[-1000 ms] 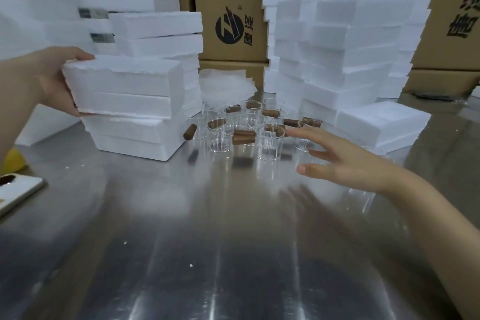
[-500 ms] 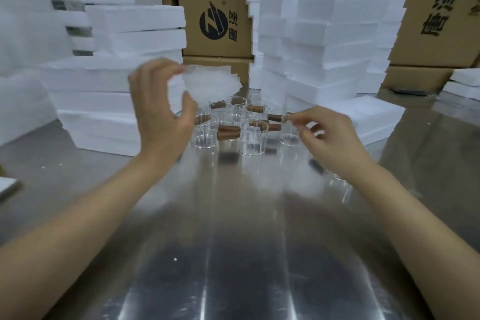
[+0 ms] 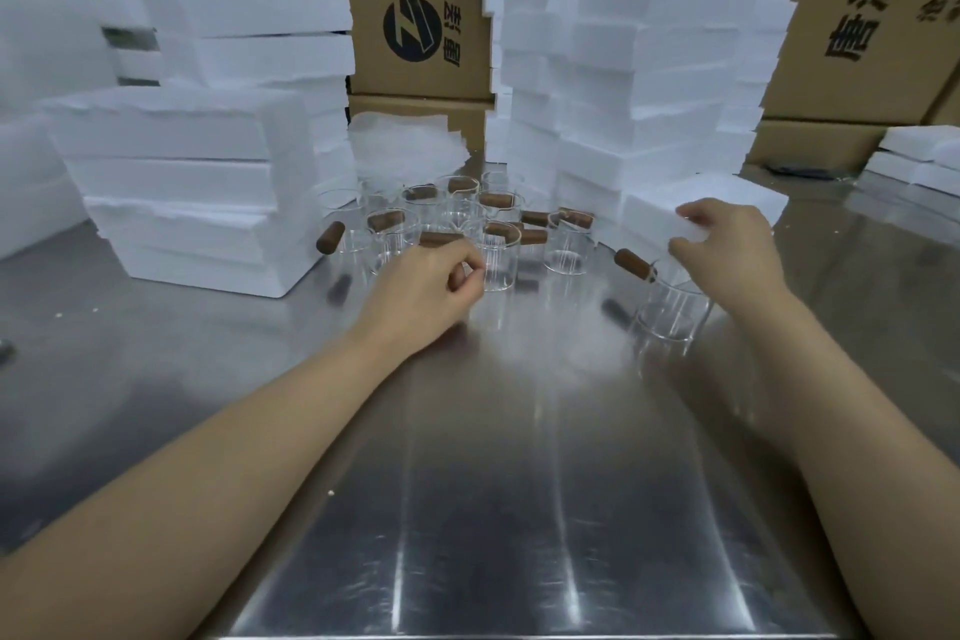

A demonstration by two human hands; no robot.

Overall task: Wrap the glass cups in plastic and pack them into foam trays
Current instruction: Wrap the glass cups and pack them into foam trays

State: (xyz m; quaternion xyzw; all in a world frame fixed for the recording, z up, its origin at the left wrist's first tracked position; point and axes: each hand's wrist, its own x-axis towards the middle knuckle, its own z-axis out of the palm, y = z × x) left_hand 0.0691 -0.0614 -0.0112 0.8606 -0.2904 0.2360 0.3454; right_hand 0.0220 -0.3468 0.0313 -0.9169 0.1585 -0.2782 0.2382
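Observation:
Several clear glass cups (image 3: 567,244) with brown wooden handles stand clustered mid-table. My left hand (image 3: 423,283) has curled fingers against the near cup (image 3: 500,261), thumb and forefinger pinched just under its handle (image 3: 440,238). My right hand (image 3: 727,250) grips another glass cup (image 3: 670,314) by its rim, apart from the cluster at the right, its handle (image 3: 632,264) pointing left. A pile of thin white plastic wrap (image 3: 402,143) lies behind the cups. Foam trays (image 3: 182,172) are stacked at the left.
More foam tray stacks (image 3: 623,83) rise at the right behind the cups, with one low tray (image 3: 727,192) just beyond my right hand. Cardboard boxes (image 3: 415,16) line the back. The steel table (image 3: 493,509) stretches bare toward me.
My left hand left the foam stack and came down to the near cup. My right hand closed on a cup and drew it right and toward me, out of the cluster.

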